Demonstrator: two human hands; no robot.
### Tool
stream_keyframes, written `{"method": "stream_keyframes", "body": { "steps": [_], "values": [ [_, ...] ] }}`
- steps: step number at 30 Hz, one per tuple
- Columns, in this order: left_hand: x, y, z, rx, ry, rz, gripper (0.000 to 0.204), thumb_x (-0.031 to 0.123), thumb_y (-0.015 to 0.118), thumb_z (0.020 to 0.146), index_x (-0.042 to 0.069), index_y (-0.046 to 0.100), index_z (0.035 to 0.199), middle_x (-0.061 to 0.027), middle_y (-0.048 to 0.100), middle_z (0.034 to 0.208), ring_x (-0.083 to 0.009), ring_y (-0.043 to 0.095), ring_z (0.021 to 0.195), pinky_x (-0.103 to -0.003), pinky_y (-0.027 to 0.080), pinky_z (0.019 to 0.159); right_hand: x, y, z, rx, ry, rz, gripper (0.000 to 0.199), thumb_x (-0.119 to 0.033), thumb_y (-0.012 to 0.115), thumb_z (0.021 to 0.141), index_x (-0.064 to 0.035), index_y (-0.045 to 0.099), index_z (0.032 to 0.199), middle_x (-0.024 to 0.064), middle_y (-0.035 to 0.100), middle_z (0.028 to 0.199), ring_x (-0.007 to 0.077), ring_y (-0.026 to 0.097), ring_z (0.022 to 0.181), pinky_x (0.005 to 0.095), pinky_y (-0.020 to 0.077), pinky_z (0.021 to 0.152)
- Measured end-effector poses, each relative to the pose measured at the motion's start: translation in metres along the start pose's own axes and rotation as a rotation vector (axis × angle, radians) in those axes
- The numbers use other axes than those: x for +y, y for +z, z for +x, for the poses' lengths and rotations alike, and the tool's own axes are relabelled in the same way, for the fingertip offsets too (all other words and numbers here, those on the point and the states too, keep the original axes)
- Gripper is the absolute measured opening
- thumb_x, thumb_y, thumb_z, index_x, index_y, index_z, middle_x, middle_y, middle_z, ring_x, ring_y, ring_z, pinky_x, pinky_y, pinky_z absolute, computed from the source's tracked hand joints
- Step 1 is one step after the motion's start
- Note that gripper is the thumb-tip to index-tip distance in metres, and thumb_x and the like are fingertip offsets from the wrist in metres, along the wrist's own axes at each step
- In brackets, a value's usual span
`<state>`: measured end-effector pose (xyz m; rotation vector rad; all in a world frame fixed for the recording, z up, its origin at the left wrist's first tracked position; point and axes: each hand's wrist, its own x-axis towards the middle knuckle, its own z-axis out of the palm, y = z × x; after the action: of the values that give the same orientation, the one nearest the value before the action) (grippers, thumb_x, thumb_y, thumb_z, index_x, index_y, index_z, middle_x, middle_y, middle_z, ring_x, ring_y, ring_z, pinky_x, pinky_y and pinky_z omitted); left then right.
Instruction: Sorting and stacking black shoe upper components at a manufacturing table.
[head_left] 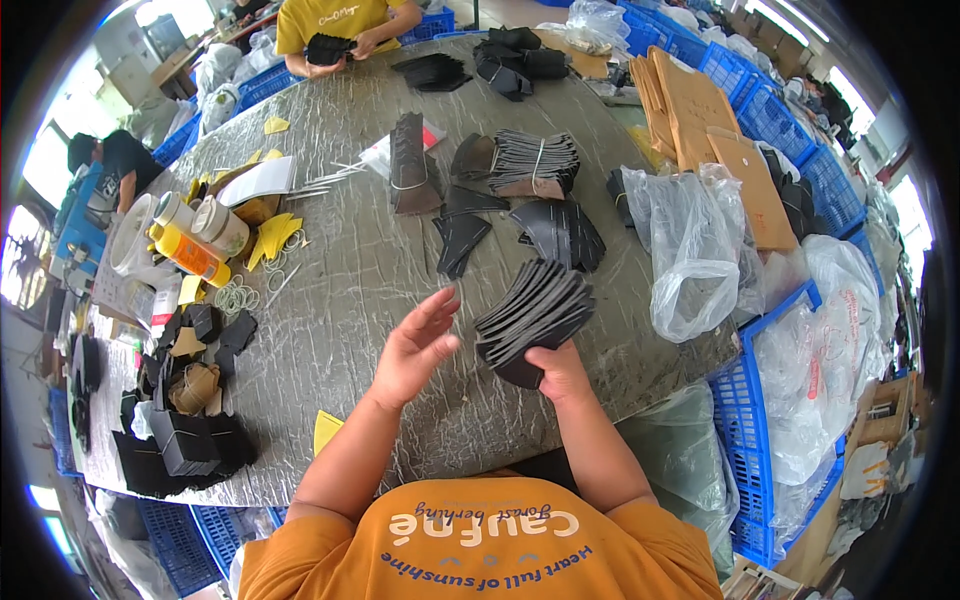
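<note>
A thick fanned stack of dark, curved cut pieces (535,315) is gripped in my right hand (562,372), the thumb pressed on its lower edge. To its left, my left hand (415,345) hovers over the table with fingers apart, touching nothing. Just beyond the stack lie loose black cut pieces (560,232) and two smaller dark pieces (462,235). Farther off, a banded bundle of dark pieces (535,160) rests beside a tall brown banded bundle (410,170).
Bottles and jars (195,240), yellow scraps (272,238) and rubber bands (238,297) occupy the left side. Black bundles (188,440) sit at the near left. Plastic bags (690,250), brown cardboard (690,110) and a blue crate (745,430) line the right. Across the table, another person (345,25) holds dark pieces.
</note>
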<state>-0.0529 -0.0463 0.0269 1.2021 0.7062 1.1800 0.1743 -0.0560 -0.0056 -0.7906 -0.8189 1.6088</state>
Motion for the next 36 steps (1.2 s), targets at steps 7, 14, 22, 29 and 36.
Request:
{"method": "stream_keyframes", "body": {
  "steps": [7, 14, 22, 29, 36],
  "values": [
    [0.03, 0.032, 0.006, -0.028, -0.004, 0.197, 0.022, 0.005, 0.074, 0.085, 0.0, 0.067, 0.105, -0.0025, 0.063, 0.096, -0.0102, 0.06, 0.082, -0.024, 0.05, 0.072, 0.02, -0.01, -0.005, -0.104, 0.026, 0.586, 0.072, -0.022, 0.084, 0.073, -0.001, 0.049, 0.133, 0.0098, 0.059, 0.126, 0.0255, 0.057, 0.118, 0.038, 0.0446, 0.105],
    [0.018, 0.061, -0.001, 0.213, -0.052, 0.445, 0.012, -0.005, 0.069, 0.084, -0.001, 0.062, 0.092, -0.0053, 0.067, 0.078, -0.0125, 0.068, 0.073, -0.025, 0.055, 0.065, 0.028, -0.003, -0.011, -0.124, -0.002, 0.617, 0.068, -0.038, 0.08, 0.076, -0.0014, 0.055, 0.127, 0.0098, 0.062, 0.126, 0.0281, 0.058, 0.118, 0.0421, 0.0442, 0.105],
    [-0.005, 0.068, -0.014, 0.26, 0.023, 0.41, 0.008, -0.004, 0.067, 0.086, 0.0, 0.061, 0.09, -0.0048, 0.066, 0.081, -0.0111, 0.066, 0.071, -0.025, 0.054, 0.062, 0.039, -0.001, -0.01, -0.04, -0.094, 0.487, 0.064, -0.043, 0.075, 0.08, -0.0006, 0.056, 0.124, 0.0109, 0.064, 0.12, 0.0269, 0.061, 0.11, 0.041, 0.0497, 0.096],
    [-0.018, 0.049, -0.015, 0.236, -0.143, 0.256, 0.033, 0.019, 0.066, 0.094, 0.002, 0.059, 0.121, -0.0137, 0.061, 0.118, -0.0175, 0.06, 0.111, -0.034, 0.048, 0.095, 0.024, 0.017, -0.014, 0.01, -0.154, 0.436, 0.064, -0.036, 0.076, 0.081, -0.0016, 0.052, 0.129, 0.0095, 0.061, 0.123, 0.024, 0.06, 0.112, 0.0393, 0.048, 0.099],
    [-0.028, 0.048, 0.006, -0.189, 0.008, -0.248, 0.14, 0.049, 0.089, 0.061, 0.009, -0.007, 0.156, -0.014, 0.028, 0.154, -0.0263, 0.029, 0.142, -0.04, 0.019, 0.118, 0.03, 0.048, -0.012, 0.111, -0.248, 0.381, 0.064, -0.011, 0.077, 0.08, -0.0039, 0.046, 0.135, 0.0073, 0.055, 0.13, 0.0231, 0.054, 0.119, 0.038, 0.0431, 0.104]
  ]
}}
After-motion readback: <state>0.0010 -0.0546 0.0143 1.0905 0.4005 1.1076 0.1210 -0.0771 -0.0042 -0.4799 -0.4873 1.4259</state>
